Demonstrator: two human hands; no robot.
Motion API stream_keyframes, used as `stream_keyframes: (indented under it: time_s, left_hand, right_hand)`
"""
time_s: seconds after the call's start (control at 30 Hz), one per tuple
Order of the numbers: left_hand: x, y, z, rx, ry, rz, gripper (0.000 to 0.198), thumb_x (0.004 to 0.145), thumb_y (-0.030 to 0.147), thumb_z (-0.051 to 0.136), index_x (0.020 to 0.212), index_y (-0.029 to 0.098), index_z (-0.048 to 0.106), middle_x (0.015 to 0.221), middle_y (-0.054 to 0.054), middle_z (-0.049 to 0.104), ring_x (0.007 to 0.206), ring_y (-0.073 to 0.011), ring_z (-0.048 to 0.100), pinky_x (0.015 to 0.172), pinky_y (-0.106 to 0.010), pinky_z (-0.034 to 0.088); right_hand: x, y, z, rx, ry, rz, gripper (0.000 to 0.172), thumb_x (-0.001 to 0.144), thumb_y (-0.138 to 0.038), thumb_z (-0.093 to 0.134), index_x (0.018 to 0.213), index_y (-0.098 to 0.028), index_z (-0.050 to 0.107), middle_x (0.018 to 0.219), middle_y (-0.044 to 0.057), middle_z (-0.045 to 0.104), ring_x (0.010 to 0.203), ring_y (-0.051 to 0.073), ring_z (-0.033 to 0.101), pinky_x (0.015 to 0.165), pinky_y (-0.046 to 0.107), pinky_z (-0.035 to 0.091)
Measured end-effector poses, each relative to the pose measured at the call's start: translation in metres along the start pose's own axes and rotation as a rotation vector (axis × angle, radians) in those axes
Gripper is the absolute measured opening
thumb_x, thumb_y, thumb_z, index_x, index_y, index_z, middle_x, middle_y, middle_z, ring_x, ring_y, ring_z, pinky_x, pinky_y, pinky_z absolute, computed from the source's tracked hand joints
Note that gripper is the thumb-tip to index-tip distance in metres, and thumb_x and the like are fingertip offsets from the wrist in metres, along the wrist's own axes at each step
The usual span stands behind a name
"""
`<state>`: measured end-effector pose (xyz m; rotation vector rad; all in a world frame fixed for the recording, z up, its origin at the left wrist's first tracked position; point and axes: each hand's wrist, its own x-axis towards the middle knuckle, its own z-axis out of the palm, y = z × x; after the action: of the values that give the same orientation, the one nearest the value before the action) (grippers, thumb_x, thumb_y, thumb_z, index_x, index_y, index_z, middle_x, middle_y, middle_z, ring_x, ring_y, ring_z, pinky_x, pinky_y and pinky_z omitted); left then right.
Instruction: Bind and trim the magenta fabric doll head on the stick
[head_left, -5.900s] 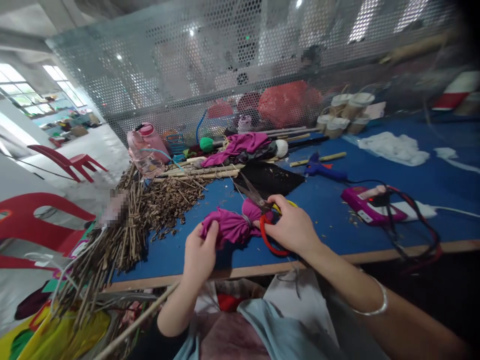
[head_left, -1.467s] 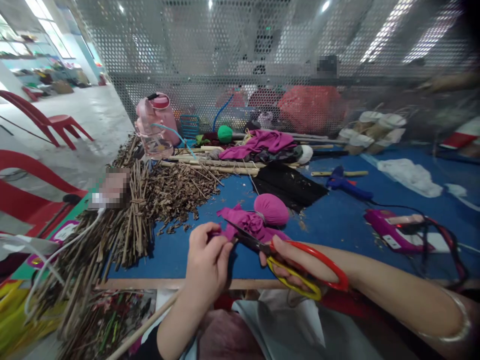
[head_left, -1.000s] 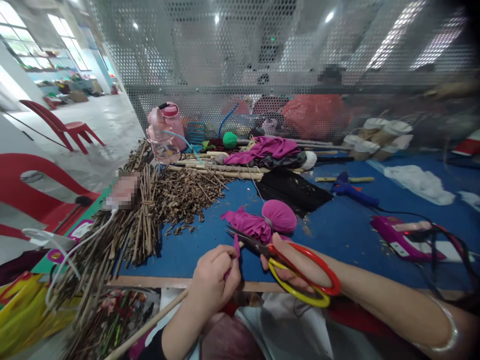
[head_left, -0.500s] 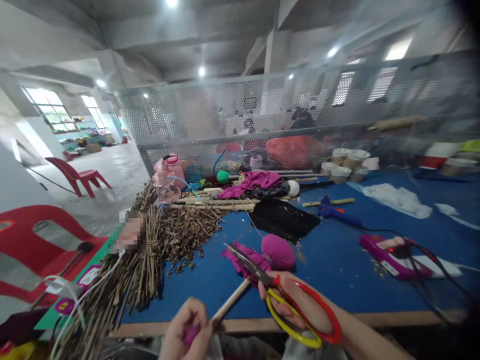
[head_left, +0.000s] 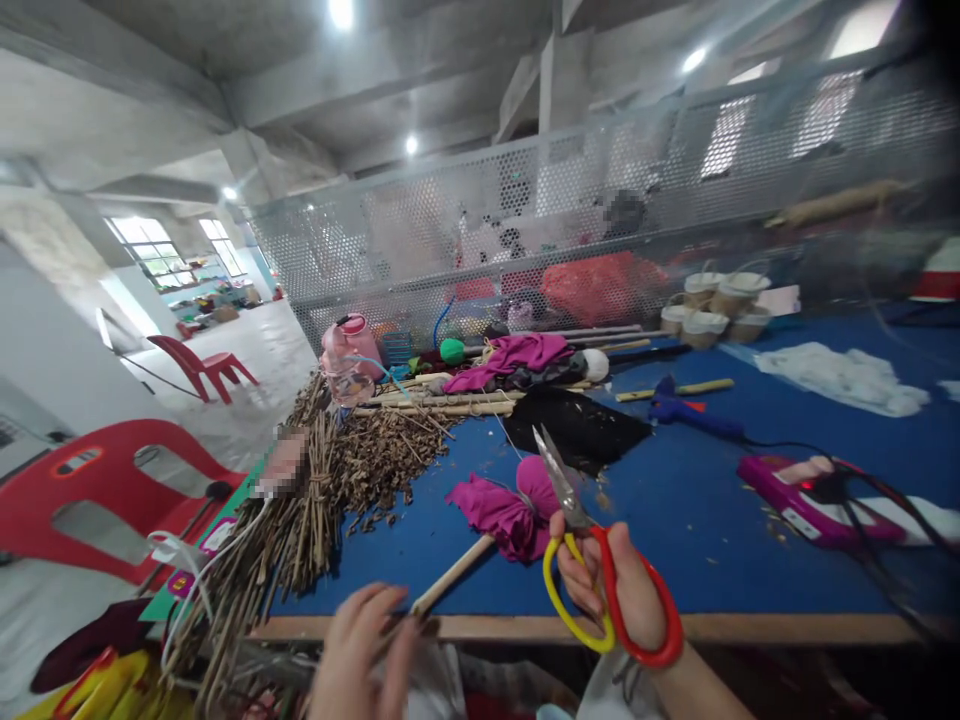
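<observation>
In my right hand [head_left: 611, 590] is a pair of scissors [head_left: 606, 560] with one red and one yellow handle loop, its blades slightly apart and pointing up. A wooden stick [head_left: 454, 575] with a ball and gathered magenta cloth [head_left: 495, 505] tied to its far end lies slantwise on the table. The scissor blades pass in front of the magenta ball [head_left: 534, 480]. By the near end of the stick is my left hand [head_left: 364, 650], slightly blurred, fingers apart and nothing visible in them. Whether it touches the stick I cannot tell.
Dry twigs [head_left: 300, 520] and a heap of dry leaves [head_left: 397, 460] cover the left side. Black cloth [head_left: 577, 430], a blue glue gun [head_left: 694, 412] and a magenta power strip [head_left: 817, 500] with cables lie beyond and to the right. A red chair [head_left: 120, 450] stands left.
My left hand has let go of a small purple piece, which is out of sight. My right hand has turned the scissors more upright, away from the cloth. The view has shifted slightly.
</observation>
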<state>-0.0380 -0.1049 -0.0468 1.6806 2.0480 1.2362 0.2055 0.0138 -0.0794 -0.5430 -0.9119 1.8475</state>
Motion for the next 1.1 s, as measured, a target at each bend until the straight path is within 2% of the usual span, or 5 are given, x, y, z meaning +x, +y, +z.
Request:
stream_keyframes:
  time_s: [0.17,0.43,0.57,0.73,1.1]
  left_hand:
    - [0.034,-0.002,0.068,0.121,-0.203,0.166,0.024,0.082,0.030,0.055,0.099,0.019,0.068,0.091,-0.010,0.069,0.085,-0.0253,0.064,0.077,-0.038,0.051]
    - [0.065,0.022,0.028,-0.101,-0.488,-0.066,0.035,0.088,0.042,0.045,0.085,0.016,0.068,0.067,-0.002,0.064,0.059,-0.0152,0.054,0.054,-0.023,0.039]
    - [0.072,0.010,0.038,-0.036,-0.486,-0.124,0.041,0.090,0.041,0.038,0.082,0.013,0.067,0.064,-0.003,0.060,0.058,-0.0161,0.051,0.056,-0.026,0.037]
    - [0.068,-0.005,0.053,0.243,-0.329,0.052,0.033,0.087,0.033,0.044,0.083,0.016,0.073,0.085,-0.011,0.060,0.084,-0.0251,0.054,0.079,-0.037,0.040]
    - [0.074,0.011,0.070,0.253,-0.412,0.100,0.029,0.090,0.023,0.040,0.095,0.016,0.067,0.085,-0.010,0.061,0.081,-0.0231,0.056,0.074,-0.033,0.041]
  right_hand:
    - [-0.015,-0.018,0.001,0.045,0.045,0.019,0.064,0.067,-0.081,0.047,0.088,-0.020,0.052,0.053,-0.007,0.033,0.038,0.003,0.019,0.037,0.018,0.012]
    - [-0.041,-0.045,-0.013,0.037,0.108,-0.054,0.063,0.064,-0.079,0.051,0.089,-0.023,0.060,0.054,-0.004,0.034,0.041,0.005,0.026,0.043,0.023,0.019]
    - [-0.039,-0.037,-0.019,0.053,0.169,-0.045,0.059,0.070,-0.076,0.049,0.090,-0.022,0.060,0.054,-0.004,0.035,0.040,0.005,0.026,0.042,0.023,0.018]
    - [-0.032,-0.031,-0.020,-0.042,0.225,0.001,0.052,0.073,-0.070,0.054,0.090,-0.020,0.053,0.053,-0.005,0.036,0.038,0.004,0.025,0.039,0.021,0.019]
    - [-0.019,-0.027,-0.001,-0.480,0.248,-0.026,0.040,0.079,-0.055,0.059,0.093,-0.019,0.049,0.054,-0.007,0.037,0.041,0.005,0.029,0.040,0.019,0.023]
